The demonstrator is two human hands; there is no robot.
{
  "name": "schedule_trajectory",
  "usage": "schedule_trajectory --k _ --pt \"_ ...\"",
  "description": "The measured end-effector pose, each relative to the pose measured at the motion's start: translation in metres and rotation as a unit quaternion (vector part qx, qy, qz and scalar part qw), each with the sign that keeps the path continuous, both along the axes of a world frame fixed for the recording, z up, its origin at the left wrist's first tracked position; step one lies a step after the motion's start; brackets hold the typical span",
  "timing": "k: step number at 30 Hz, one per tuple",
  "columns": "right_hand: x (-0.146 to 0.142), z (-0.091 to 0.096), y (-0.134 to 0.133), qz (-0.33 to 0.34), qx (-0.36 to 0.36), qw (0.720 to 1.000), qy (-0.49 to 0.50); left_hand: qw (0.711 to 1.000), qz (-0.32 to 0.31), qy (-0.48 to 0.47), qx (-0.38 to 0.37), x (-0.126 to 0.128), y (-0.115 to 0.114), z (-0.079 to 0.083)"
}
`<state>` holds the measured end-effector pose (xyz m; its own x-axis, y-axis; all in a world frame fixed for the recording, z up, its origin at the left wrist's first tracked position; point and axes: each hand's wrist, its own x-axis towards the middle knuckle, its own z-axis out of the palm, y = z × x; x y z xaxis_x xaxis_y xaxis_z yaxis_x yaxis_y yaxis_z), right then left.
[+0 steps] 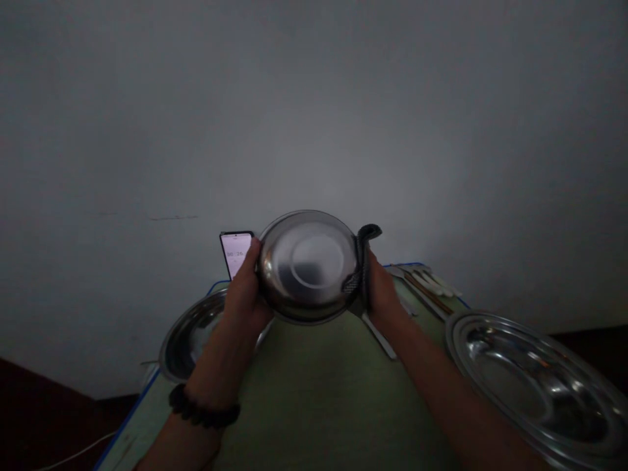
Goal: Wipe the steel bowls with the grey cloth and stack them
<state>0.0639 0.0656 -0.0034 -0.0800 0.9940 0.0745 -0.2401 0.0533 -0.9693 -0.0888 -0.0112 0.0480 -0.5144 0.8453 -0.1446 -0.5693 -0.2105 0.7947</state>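
Note:
A shiny stainless-steel bowl is held up above the table, its face with a round base ring turned towards me. My left hand grips its left rim, thumb on the edge; a dark beaded bracelet circles that wrist. My right hand is closed at the right rim, its fingers mostly hidden behind the bowl. Between that hand and the bowl runs a dark, curved strip with a scaly pattern, its top bending outward; what it is I cannot make out. Just below lies a flat metal utensil handle.
A lit phone leans at the wall behind the left hand. One steel basin stands on the left, and a larger one on the right. White-ended utensils and brown sticks lie at the back right of the green, blue-edged table.

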Motion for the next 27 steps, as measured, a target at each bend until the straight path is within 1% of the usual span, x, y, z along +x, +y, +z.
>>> schedule_trajectory --k 2,5,7,9,11,12,15,17,19,20,22,24,26,27 --pt "0.007 0.001 0.006 0.019 -0.014 0.999 0.023 1.000 -0.006 0.021 0.013 0.000 -0.002 0.001" --pt "0.011 0.003 0.008 0.031 -0.023 0.996 0.076 0.998 -0.002 0.057 0.029 -0.004 -0.006 0.004" --pt "0.010 0.006 0.006 0.039 -0.032 0.994 0.102 0.993 0.033 0.107 0.031 -0.007 -0.010 0.007" --pt "0.009 0.010 0.002 0.037 -0.019 0.995 0.091 0.979 0.089 0.183 0.019 -0.009 -0.014 0.010" --pt "0.009 0.013 -0.004 0.019 0.026 0.999 0.044 0.961 0.130 0.244 -0.003 -0.008 -0.018 0.012" --pt "0.009 0.015 -0.007 0.006 0.060 0.998 0.016 0.955 0.139 0.260 -0.014 -0.007 -0.019 0.013" --pt "0.012 0.021 -0.015 -0.005 0.169 0.985 -0.042 0.949 0.148 0.275 -0.034 -0.005 -0.020 0.014" --pt "0.016 0.026 -0.017 -0.001 0.222 0.973 -0.060 0.943 0.146 0.296 -0.043 -0.006 -0.018 0.012" --pt "0.023 0.031 -0.018 -0.009 0.263 0.960 -0.089 0.933 0.125 0.333 -0.047 -0.010 -0.013 0.007" --pt "0.026 0.033 -0.018 -0.022 0.288 0.951 -0.113 0.927 0.105 0.358 -0.048 -0.012 -0.011 0.003" --pt "0.033 0.037 -0.017 -0.056 0.346 0.921 -0.168 0.915 0.044 0.397 -0.055 -0.018 -0.007 -0.005" --pt "0.039 0.041 -0.018 -0.088 0.424 0.875 -0.216 0.915 -0.049 0.394 -0.077 -0.021 -0.006 -0.011" --pt "0.041 0.045 -0.022 -0.100 0.510 0.820 -0.241 0.932 -0.150 0.320 -0.084 -0.020 -0.009 -0.011" --pt "0.041 0.047 -0.024 -0.097 0.547 0.794 -0.246 0.941 -0.186 0.272 -0.079 -0.019 -0.011 -0.009"
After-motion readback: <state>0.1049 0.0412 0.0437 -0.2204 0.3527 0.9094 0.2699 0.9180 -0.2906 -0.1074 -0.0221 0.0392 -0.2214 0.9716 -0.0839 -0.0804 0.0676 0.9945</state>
